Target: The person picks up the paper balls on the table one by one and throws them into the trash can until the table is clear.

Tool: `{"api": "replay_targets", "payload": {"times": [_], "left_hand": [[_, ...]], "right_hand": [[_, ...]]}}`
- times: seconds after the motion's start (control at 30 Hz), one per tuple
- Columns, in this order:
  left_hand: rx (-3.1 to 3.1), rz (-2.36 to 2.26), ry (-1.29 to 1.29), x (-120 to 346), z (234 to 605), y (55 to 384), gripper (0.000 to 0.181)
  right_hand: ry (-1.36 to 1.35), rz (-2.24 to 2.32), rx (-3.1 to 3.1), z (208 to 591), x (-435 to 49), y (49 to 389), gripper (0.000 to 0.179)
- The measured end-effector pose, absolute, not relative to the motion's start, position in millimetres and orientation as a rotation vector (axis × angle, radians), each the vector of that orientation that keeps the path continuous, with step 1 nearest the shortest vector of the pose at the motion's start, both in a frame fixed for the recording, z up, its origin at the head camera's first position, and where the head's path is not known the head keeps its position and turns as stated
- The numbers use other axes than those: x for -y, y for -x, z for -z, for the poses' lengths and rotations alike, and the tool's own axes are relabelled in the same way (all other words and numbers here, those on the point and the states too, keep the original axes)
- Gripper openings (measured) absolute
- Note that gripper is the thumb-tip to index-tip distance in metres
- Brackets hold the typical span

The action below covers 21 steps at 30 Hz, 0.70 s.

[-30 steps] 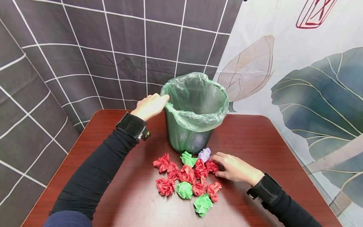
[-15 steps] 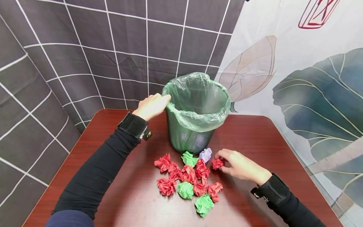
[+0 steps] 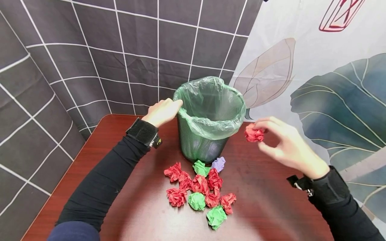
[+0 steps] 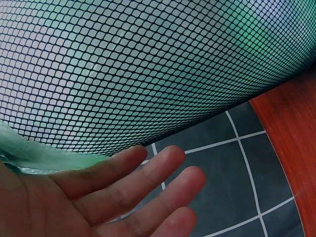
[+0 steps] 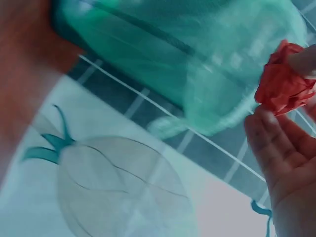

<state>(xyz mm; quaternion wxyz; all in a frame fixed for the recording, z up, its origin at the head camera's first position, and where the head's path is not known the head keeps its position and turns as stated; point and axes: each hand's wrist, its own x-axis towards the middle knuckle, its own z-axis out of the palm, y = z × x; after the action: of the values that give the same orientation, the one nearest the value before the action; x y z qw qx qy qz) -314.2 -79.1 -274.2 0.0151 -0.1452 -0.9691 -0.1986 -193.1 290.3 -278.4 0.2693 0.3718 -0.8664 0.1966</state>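
A black mesh wastebasket (image 3: 201, 147) lined with a thin green bag (image 3: 221, 124) stands at the back of the table. My left hand (image 3: 163, 112) holds its left rim, with the fingers (image 4: 143, 182) along the outside in the left wrist view and the thumb at the rim. To the right of the basket, raised above the table, my right hand (image 3: 281, 144) pinches a crumpled red paper ball (image 3: 254, 133) between thumb and fingertips. In the right wrist view the same paper ball (image 5: 285, 81) overlaps the green liner.
In front of the basket lie several crumpled paper balls: red ones such as this red ball (image 3: 176, 197), green ones like this green ball (image 3: 196, 201), and a purple ball (image 3: 218, 164). The brown table (image 3: 144, 214) meets a tile-patterned cloth (image 3: 135, 67) behind.
My right hand has picked the red paper ball off the table beside the purple one and carried it up and to the right. The left hand stays at the rim.
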Motion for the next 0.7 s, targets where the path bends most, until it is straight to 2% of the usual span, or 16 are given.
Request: {"api": "replay_targets", "payload": {"times": [0.17, 0.33, 0.7], "left_hand": [[3.008, 0.6, 0.482, 79.6, 275.7, 315.2, 0.031], [3.008, 0.583, 0.466, 81.0, 276.5, 317.0, 0.031], [3.035, 0.642, 0.409, 78.8, 275.8, 317.1, 0.037]], "right_hand": [[-1.03, -0.616, 2.23, 244.4, -287.9, 196.5, 0.041], [-0.988, -0.517, 2.261, 220.3, -272.2, 210.0, 0.041], [-1.032, -0.349, 2.428, 195.3, -236.2, 254.0, 0.038]]}}
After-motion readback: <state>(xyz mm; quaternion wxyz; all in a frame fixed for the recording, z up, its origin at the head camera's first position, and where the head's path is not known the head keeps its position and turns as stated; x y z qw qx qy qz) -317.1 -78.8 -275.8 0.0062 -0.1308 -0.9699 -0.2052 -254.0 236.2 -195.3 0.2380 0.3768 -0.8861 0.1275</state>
